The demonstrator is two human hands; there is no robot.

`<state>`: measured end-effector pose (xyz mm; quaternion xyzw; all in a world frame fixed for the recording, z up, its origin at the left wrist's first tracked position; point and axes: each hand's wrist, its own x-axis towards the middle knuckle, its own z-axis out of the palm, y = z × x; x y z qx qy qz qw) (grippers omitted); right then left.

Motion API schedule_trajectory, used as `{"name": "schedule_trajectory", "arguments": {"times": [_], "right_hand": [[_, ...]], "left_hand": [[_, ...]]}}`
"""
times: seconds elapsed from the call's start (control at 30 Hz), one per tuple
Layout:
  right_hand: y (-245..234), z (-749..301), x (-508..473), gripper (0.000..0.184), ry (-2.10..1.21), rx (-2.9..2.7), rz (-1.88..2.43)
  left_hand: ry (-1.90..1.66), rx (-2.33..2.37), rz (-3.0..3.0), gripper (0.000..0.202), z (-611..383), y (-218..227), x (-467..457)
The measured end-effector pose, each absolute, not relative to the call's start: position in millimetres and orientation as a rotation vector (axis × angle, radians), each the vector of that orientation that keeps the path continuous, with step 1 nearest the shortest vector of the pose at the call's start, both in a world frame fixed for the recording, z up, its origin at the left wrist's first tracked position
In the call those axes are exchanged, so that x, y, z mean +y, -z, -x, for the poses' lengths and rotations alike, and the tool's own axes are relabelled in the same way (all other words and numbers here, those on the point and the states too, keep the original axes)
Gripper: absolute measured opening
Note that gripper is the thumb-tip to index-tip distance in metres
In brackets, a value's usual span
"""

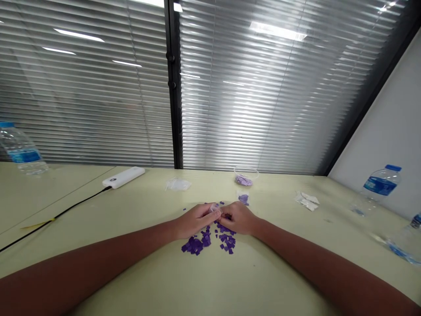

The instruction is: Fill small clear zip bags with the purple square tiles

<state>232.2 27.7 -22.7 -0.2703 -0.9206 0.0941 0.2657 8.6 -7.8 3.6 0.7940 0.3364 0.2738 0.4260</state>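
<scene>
My left hand [194, 220] and my right hand [239, 218] meet over a scatter of small purple square pieces [210, 240] on the pale yellow table [138, 245]. Both hands have their fingers curled and pinched together around a small clear bag or wrapper [215, 207] held between them. Just beyond the hands lies a small clear bag of purple pieces [244, 199]. Farther back stands a clear plastic cup [246, 176] with pale purple pieces in it.
A white power bank [123, 177] with a black cable [52, 218] lies at the back left, an empty clear bag [178, 184] beside it. White paper scraps [306, 201] lie at the right. Water bottles stand at the far left [21, 150] and right [378, 186], [406, 241].
</scene>
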Motion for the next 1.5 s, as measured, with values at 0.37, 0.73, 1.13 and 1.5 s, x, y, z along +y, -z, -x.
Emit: {"name": "schedule_trajectory", "arguments": {"times": [0.37,0.73,1.13,1.5], "right_hand": [[23.6,-232.9,29.5,0.019,-0.259,-2.495,0.726],[24.0,-232.9,29.5,0.021,-0.295,-2.468,0.692],[23.6,-232.2,27.9,0.027,-0.290,-2.464,0.747],[25.8,-226.8,28.7,0.028,-0.231,-2.405,0.879]], "left_hand": [[-0.708,0.851,-2.020,0.046,-9.0,-4.4,-7.9],[-0.647,0.887,-2.047,0.039,-9.5,-10.6,-12.6],[-0.666,0.917,-2.076,0.036,-8.8,-10.1,-13.3],[-0.891,0.959,-1.994,0.038,-5.2,-7.0,-12.6]]}}
